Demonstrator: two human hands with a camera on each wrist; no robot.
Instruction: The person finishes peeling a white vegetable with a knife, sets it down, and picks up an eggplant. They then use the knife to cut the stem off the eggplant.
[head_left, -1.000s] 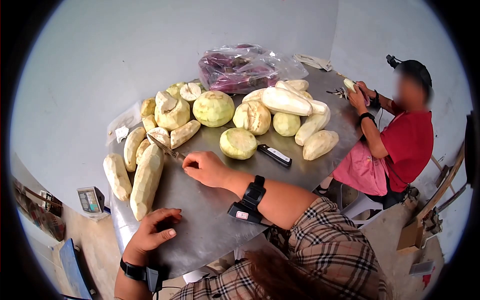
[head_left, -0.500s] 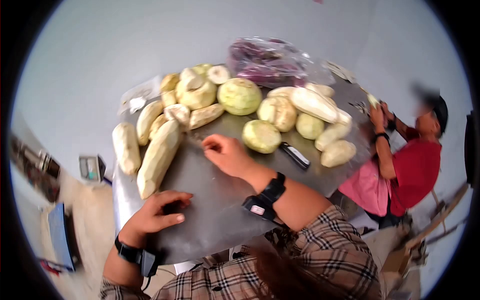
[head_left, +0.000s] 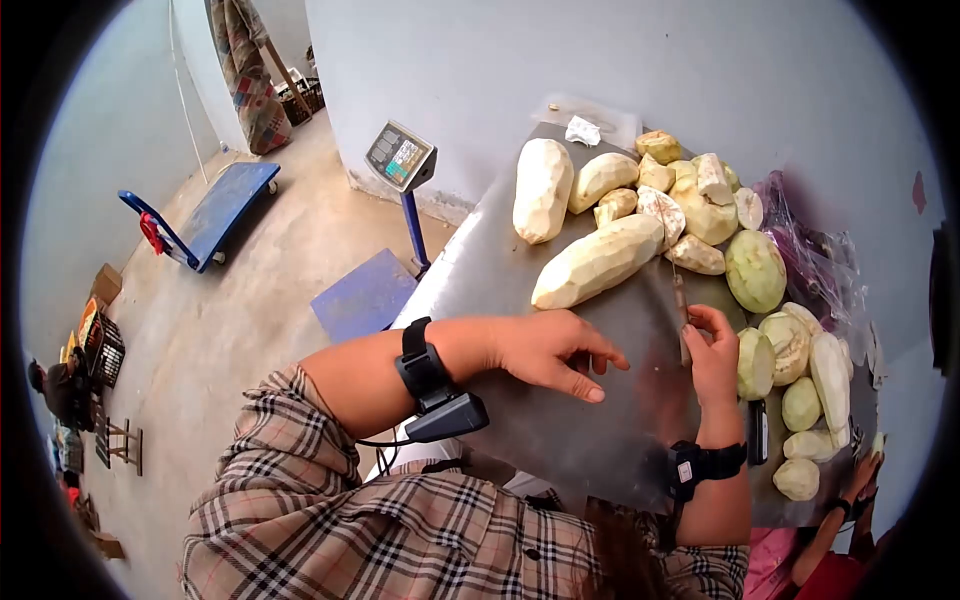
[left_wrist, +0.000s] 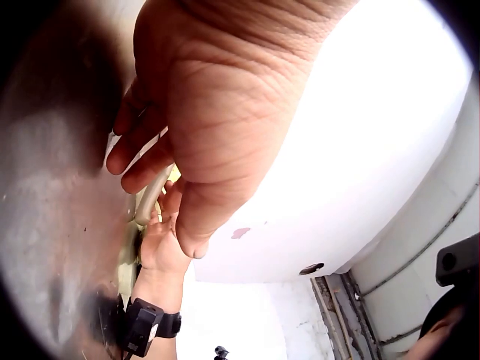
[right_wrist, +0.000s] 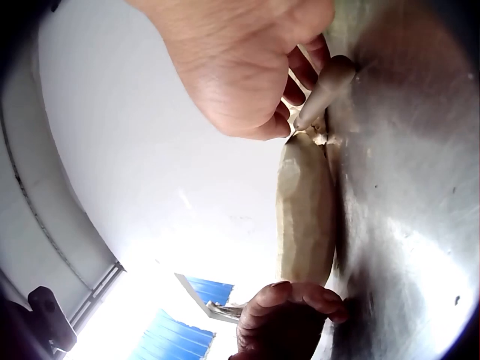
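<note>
A knife [head_left: 681, 298] with a slim wooden handle lies on the metal table, its blade toward a cut eggplant half [head_left: 655, 210]. My right hand [head_left: 714, 362] is right beside the handle, fingers loosely bent. In the right wrist view the handle [right_wrist: 327, 91] passes by its fingertips, not between thumb and fingers. My left hand [head_left: 555, 352] hovers over the near left part of the table, fingers relaxed, nothing in it. Just beyond it lies a long peeled eggplant [head_left: 598, 263]. More peeled eggplants [head_left: 543, 190] and cut pieces lie around the blade.
Round and long peeled eggplants [head_left: 755, 272] line the table's right side. Behind them is a clear bag of purple eggplants [head_left: 805, 240]. A black-handled tool [head_left: 760, 432] lies nearer. Left of the table stand a scale [head_left: 402, 155] and a blue cart [head_left: 228, 210]. Another person's arms [head_left: 850, 500] show at lower right.
The head view has swung left, bringing the scale and cart fully into view. My right hand has shifted off the knife handle, more of which shows. My left hand stays relaxed.
</note>
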